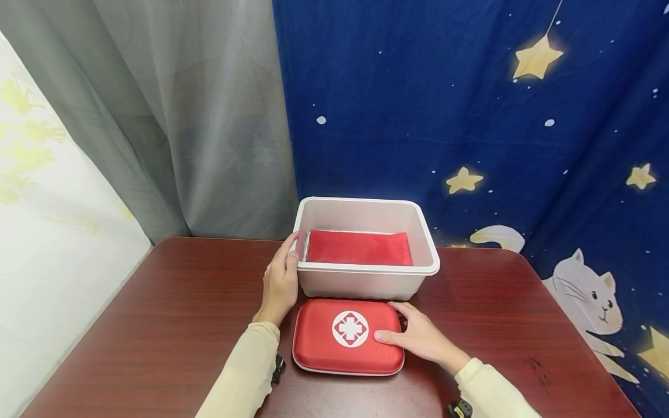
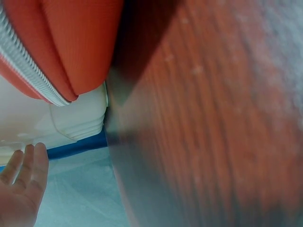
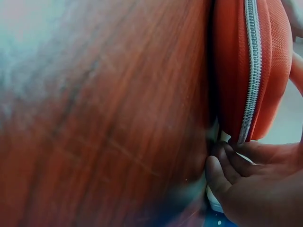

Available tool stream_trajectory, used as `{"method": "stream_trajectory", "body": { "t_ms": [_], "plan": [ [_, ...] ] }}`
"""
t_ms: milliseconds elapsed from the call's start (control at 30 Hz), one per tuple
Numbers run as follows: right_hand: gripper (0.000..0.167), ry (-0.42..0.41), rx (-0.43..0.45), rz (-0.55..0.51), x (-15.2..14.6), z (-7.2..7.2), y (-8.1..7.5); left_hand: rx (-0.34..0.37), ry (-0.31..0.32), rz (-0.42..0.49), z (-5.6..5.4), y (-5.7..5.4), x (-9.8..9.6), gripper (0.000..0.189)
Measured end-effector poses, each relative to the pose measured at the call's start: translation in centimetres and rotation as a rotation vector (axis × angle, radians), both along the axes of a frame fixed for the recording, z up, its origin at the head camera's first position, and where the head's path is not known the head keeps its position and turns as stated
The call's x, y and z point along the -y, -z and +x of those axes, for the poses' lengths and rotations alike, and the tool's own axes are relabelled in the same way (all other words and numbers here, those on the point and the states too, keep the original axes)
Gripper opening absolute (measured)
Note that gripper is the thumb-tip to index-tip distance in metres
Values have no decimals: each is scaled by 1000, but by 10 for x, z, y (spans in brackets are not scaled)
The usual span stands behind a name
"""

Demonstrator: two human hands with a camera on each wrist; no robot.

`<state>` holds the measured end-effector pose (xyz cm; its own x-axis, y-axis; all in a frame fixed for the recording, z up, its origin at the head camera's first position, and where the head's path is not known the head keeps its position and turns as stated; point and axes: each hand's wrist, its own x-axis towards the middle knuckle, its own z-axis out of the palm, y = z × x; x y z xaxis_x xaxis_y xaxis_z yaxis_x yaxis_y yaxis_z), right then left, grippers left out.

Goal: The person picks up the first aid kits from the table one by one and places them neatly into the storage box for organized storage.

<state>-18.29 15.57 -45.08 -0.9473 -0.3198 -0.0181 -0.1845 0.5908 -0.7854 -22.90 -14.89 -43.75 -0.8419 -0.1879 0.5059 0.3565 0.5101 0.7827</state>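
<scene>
A white plastic bin (image 1: pixel 360 284) stands at the back of the table, with a flat red fabric piece (image 1: pixel 360 248) lying inside. My left hand (image 1: pixel 281 284) rests against the bin's left side near the front corner, its fingers extended, as the left wrist view also shows. In front of the bin lies a red first-aid case (image 1: pixel 324 325) with a white cross emblem, its zipper (image 3: pixel 254 61) closed along the side. My right hand (image 1: pixel 420 334) holds the case at its right end, thumb on the top and the other fingers around the back right corner.
The dark reddish-brown wooden table (image 1: pixel 198 325) extends to both sides of the bin. Behind it hang a grey curtain (image 1: pixel 225 128) and a blue curtain (image 1: pixel 387 87) with stars and a cat. A pale curtain (image 1: pixel 57 232) hangs at the left.
</scene>
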Motion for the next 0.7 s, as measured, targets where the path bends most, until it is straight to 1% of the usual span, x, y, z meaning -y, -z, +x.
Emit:
{"method": "stream_trajectory", "body": {
  "t_ms": [167, 333, 400, 500, 633, 700],
  "plan": [
    [88, 3, -13, 43, 2, 0, 1, -8, 5, 4, 0, 0, -1, 43],
    [83, -2, -19, 35, 3, -1, 2, -7, 3, 4, 0, 0, 0, 43],
    [78, -10, -2, 18, 3, -2, 2, -5, 3, 3, 0, 0, 0, 43],
    [74, -32, 46, -20, 2, -3, 1, -2, 2, 4, 0, -1, 0, 43],
    [75, -54, 109, -70, 2, -4, -1, 2, 7, 5, 0, 0, 0, 43],
    [76, -61, 128, -85, 2, -4, -2, 3, 6, 4, 1, 0, 1, 43]
  ]
}}
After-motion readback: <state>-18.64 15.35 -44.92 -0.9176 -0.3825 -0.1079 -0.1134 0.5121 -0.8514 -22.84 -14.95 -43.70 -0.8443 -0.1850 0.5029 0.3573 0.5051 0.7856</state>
